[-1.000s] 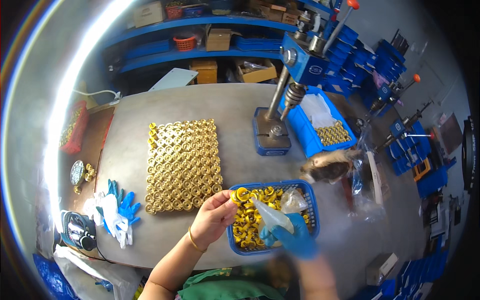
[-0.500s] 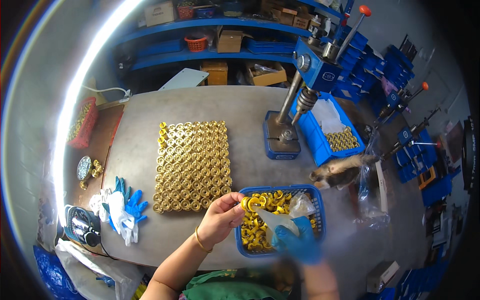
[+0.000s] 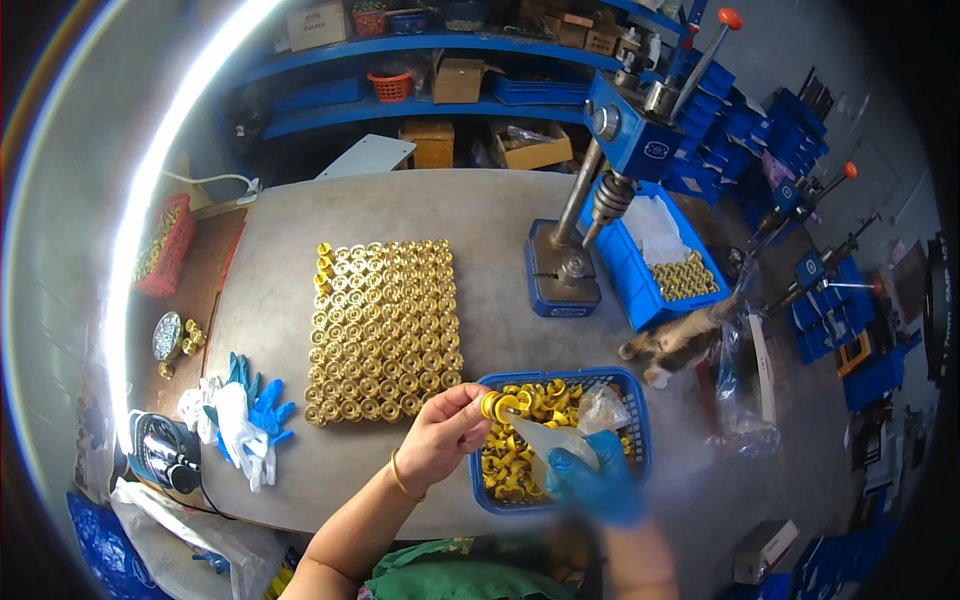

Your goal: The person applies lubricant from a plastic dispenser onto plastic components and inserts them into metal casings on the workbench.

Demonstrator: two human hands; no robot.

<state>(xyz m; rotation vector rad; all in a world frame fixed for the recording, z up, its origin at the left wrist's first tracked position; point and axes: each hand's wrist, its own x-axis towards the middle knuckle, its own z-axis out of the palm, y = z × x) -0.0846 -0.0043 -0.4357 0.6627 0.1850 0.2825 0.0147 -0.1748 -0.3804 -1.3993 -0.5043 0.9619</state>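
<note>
My left hand (image 3: pixel 438 440), bare and with a gold bangle at the wrist, pinches a small round yellow part (image 3: pixel 499 405) between thumb and fingertips. In a blue glove, my right hand (image 3: pixel 603 487) is closed around a whitish translucent cone-shaped squeeze bag (image 3: pixel 543 440). The bag's narrow tip points at the yellow part and appears to touch it. Below both hands stands a blue plastic basket (image 3: pixel 646 440) holding many loose yellow parts (image 3: pixel 510 475) and a crumpled clear bag (image 3: pixel 603 409). Left of it, round brass-coloured parts (image 3: pixel 385 330) stand in close rows on the table.
A blue drill press (image 3: pixel 565 270) stands behind the basket, beside a blue bin (image 3: pixel 640 290) with brass parts. A cat (image 3: pixel 680 340) lies by the bin. Gloves (image 3: pixel 250 415) and a dark appliance (image 3: pixel 165 450) are at left. A red basket (image 3: pixel 165 250) sits farther back.
The cat has shifted slightly, and its pale paw shows more clearly. Both hands, the yellow part and the squeeze bag stay in nearly the same place.
</note>
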